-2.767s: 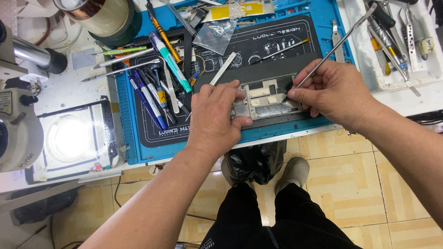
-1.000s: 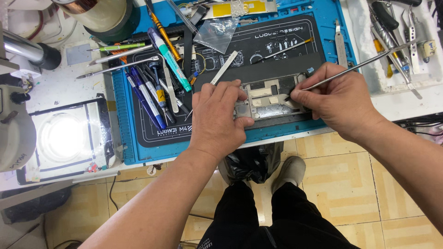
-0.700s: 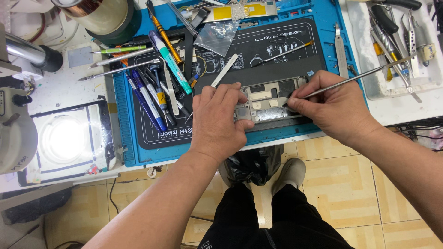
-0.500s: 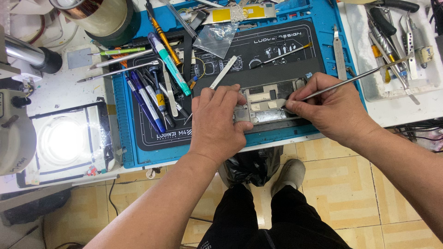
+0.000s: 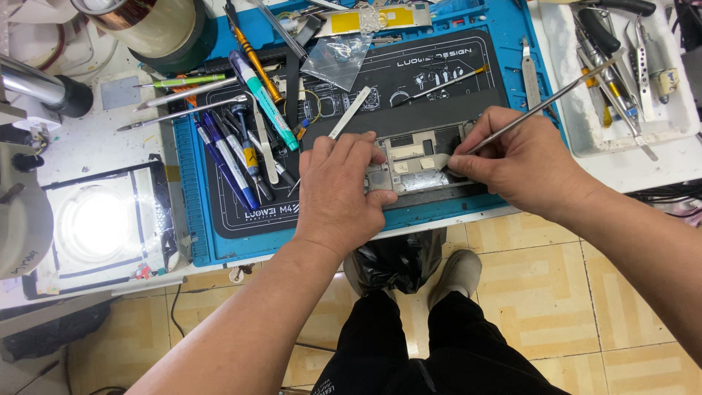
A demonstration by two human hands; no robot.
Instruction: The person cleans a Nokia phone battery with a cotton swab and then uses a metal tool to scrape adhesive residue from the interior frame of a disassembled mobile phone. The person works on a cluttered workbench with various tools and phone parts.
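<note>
An opened phone (image 5: 418, 162) with its inner parts exposed lies on the blue and black work mat (image 5: 453, 66) near the bench's front edge. My left hand (image 5: 338, 189) rests on the phone's left end and presses it down. My right hand (image 5: 515, 162) grips a thin metal prying tool (image 5: 556, 99) like a pen. The tool's tip touches the phone's right part, and its long shaft slants up to the right.
Pens, screwdrivers and tweezers (image 5: 241, 135) lie spread over the mat's left side. A white tray (image 5: 662, 121) of tools sits at the right. A lit lamp pad (image 5: 95, 223) and a microscope base (image 5: 22, 219) stand at the left. A tape roll (image 5: 150, 25) is at the back.
The tool's tip has shifted a little over the phone's right part, and its shaft now slants more steeply. My left hand stays on the phone.
</note>
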